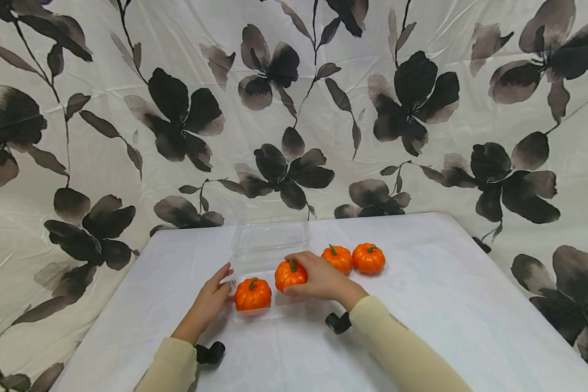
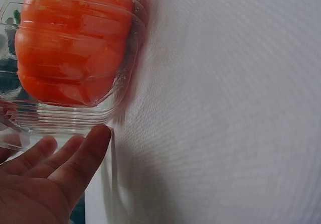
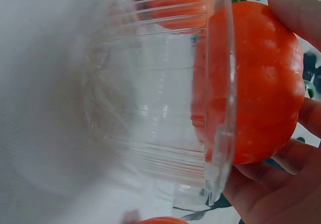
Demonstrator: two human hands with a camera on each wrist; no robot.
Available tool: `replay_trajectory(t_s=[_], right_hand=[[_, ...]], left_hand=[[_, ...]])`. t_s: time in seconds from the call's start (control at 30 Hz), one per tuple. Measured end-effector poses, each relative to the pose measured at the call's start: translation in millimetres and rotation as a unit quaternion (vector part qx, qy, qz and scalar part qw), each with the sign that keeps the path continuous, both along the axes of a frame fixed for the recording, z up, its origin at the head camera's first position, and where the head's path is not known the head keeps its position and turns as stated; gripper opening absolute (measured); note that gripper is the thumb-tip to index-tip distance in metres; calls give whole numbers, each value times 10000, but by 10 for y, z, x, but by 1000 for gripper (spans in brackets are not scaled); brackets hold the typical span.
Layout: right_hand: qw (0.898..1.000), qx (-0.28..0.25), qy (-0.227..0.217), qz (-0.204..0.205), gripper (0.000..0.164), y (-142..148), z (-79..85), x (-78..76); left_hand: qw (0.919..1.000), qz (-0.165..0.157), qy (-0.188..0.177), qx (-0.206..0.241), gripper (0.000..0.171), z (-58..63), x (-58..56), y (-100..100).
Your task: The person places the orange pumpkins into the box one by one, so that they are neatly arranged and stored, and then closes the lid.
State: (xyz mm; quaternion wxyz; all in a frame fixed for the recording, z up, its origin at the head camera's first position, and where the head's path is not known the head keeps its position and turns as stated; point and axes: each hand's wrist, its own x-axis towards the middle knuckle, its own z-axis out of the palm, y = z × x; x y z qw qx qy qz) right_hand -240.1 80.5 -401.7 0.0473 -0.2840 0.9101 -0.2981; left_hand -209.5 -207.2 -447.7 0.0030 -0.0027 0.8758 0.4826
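My right hand [image 1: 323, 279] grips a small orange pumpkin [image 1: 287, 279] with a green stem, thumb on one side and fingers on the other. It is at the right part of a clear plastic clamshell box [image 1: 285, 312]; in the right wrist view this pumpkin [image 3: 266, 83] is level with the rim, over bare space inside. Another orange pumpkin [image 1: 252, 296] sits in the box's left part. Against the box's left side, my left hand [image 1: 212, 298] rests its extended fingertips, seen by the ribbed wall in the left wrist view.
The box's clear lid [image 1: 271, 238] lies folded back toward the far edge. Two more orange pumpkins, one nearer the box [image 1: 340, 260] and one farther right [image 1: 369, 258], stand on the white-covered table [image 1: 451, 316]. A floral cloth [image 1: 284, 125] hangs behind.
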Motion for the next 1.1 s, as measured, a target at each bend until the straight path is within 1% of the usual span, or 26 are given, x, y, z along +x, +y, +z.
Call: replay_trajectory(t_s=[0.2,0.33,0.5,0.73,0.93,1.1], right_hand=[[9999,58,8,105,69,-39,-8,-24],[9996,126,92,224,63,-63,-8,-44],[9992,203,77,328,60,-99,-16,-64],[9988,327,-30,356,60,-156,-11,-74],[9980,556,-55,306,55,-190,-13,-98],[9977,611,-155,266,53,-210,0,-107]], left_hand=[[10000,-5,-18,23,58,7,-3,-11],[10000,-5,-21,64,58,0,-21,-22],[10000,18,-16,43,58,-9,-50,-33],[10000,7,-27,-18,59,-2,-66,-47],[10000,11,-69,-14,59,6,-69,-57],[10000,11,-49,38,59,10,-83,-63]])
